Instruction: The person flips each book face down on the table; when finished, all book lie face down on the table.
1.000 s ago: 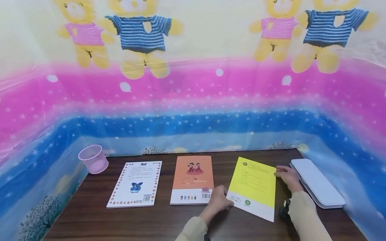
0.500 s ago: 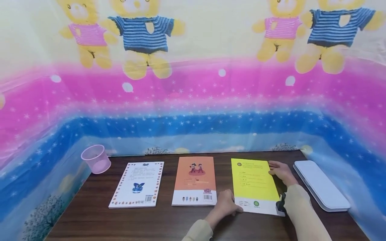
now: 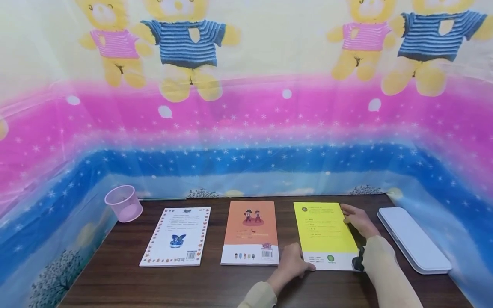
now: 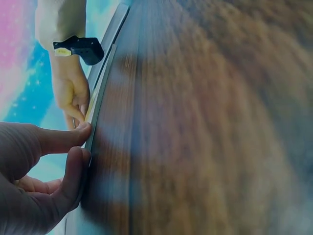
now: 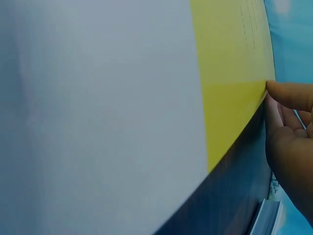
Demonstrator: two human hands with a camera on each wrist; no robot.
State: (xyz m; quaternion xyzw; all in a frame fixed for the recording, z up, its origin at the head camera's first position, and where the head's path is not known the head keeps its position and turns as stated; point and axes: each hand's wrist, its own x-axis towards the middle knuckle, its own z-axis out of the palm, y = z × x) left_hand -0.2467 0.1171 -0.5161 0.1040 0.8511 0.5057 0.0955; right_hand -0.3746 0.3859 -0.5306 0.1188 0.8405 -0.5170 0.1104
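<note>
A thin yellow book (image 3: pixel 323 231) with a white band along its near edge lies on the right half of the brown table (image 3: pixel 173 288). My left hand (image 3: pixel 292 263) pinches its near left corner. In the left wrist view, the thumb and curled fingers of that hand (image 4: pixel 44 166) meet at the book's thin edge (image 4: pixel 101 90). At the upper right edge, my right hand (image 3: pixel 362 220) holds the book between thumb and fingers. The right wrist view shows the thumb of this hand (image 5: pixel 296 122) on the yellow cover (image 5: pixel 234 98).
An orange and white book (image 3: pixel 249 231) lies left of the yellow one, with a white leaf-bordered book (image 3: pixel 175 237) farther left. A pink cup (image 3: pixel 124 204) stands at the back left corner. A white case (image 3: pixel 415 241) lies at the right. Printed cloth (image 3: pixel 246 124) walls the table's back and sides.
The yellow book has turned from a slant to nearly straight, in line with the other books. Both hands have kept their hold on it, and the right hand has shifted slightly left.
</note>
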